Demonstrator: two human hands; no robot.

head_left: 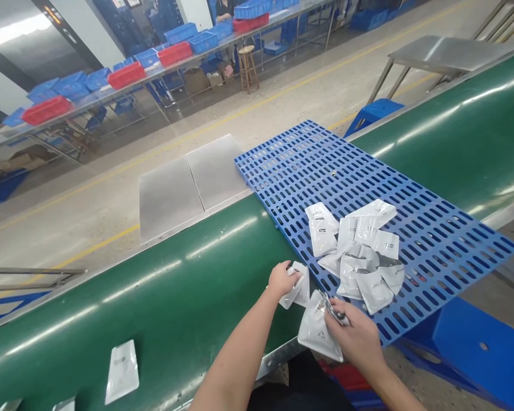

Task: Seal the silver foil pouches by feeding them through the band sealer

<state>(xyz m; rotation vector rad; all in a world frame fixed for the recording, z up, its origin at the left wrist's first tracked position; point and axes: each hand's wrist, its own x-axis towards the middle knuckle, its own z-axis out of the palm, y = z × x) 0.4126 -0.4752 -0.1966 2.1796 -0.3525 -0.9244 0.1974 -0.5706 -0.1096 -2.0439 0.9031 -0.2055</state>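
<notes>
My left hand (pixel 283 281) is closed on small white pouches (pixel 301 285), held above the green belt beside the blue slotted board. In my right hand (pixel 356 331), closed near the board's front edge, is a bunch of white pouches (pixel 317 328) with silvery edges showing between the fingers. A loose pile of similar glossy pouches (pixel 360 257) lies on the blue slotted board (pixel 437 228), just beyond my right hand. Farther left, a single pouch (pixel 122 372) rests flat on the green conveyor belt (pixel 188 302). Parts of more pouches show at the bottom left edge.
The blue board lies across the belt. Blue plastic stools (pixel 475 348) stand below its right end. Steel plates (pixel 192 182) adjoin the belt's far side. Across the aisle, a long table carries blue and red crates (pixel 175 54), with a wooden stool (pixel 248 68) nearby and a person behind it.
</notes>
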